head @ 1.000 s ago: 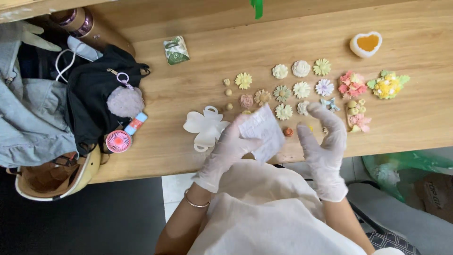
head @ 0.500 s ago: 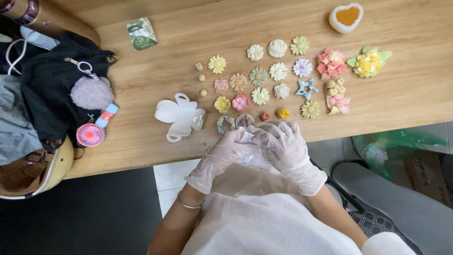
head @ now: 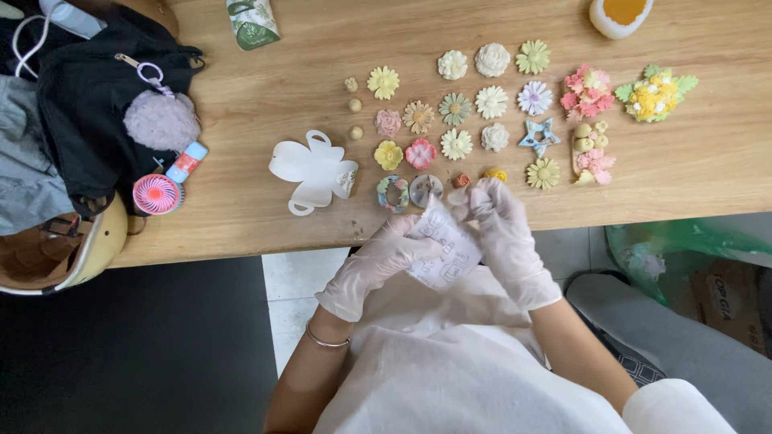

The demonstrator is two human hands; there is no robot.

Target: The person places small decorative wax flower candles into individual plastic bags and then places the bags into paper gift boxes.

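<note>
Both your gloved hands hold the small printed packet [head: 444, 251] at the near edge of the table [head: 265, 104], just below the grey ring piece [head: 425, 190]. Your left hand [head: 378, 261] cups it; your right hand's [head: 503, 229] fingers pinch its top corner. A hard tug there could spill it or knock the nearest flowers. Half a second ago your hands were bunched closer together.
</note>
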